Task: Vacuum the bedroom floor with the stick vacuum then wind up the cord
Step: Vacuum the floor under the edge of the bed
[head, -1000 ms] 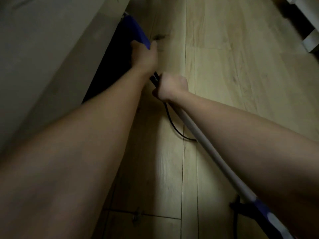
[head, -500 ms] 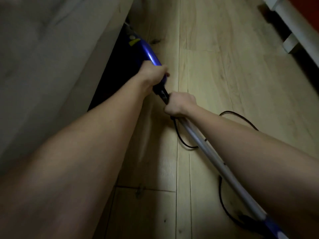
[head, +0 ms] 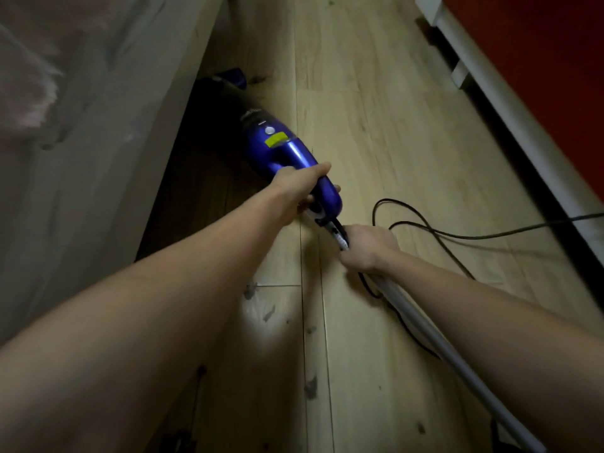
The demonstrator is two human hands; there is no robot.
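Withdrawn from beneath the bed (head: 98, 132), the stick vacuum (head: 284, 152) now lies low on the floor (head: 376, 125). Left hand (head: 295, 188) wraps its blue body for steering; right hand (head: 367, 248) clenches the grey tube (head: 434, 341). Cord (head: 425, 228) trails rightward, unwound.

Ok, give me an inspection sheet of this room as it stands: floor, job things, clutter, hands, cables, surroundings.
Surface: pale wood floor, dark specks on the boards nearest the person.
Job's things: blue vacuum lying low, its nose in the shadow at the bed's edge; grey tube runs back toward the person.
Clutter: dust clump by the vacuum's nose.
Hands: left hand grips the vacuum's body; right hand grips the tube's top.
Cables: black cord looped loose on the floor, trailing off right.
Surroundings: bed on the left, white furniture on the right.
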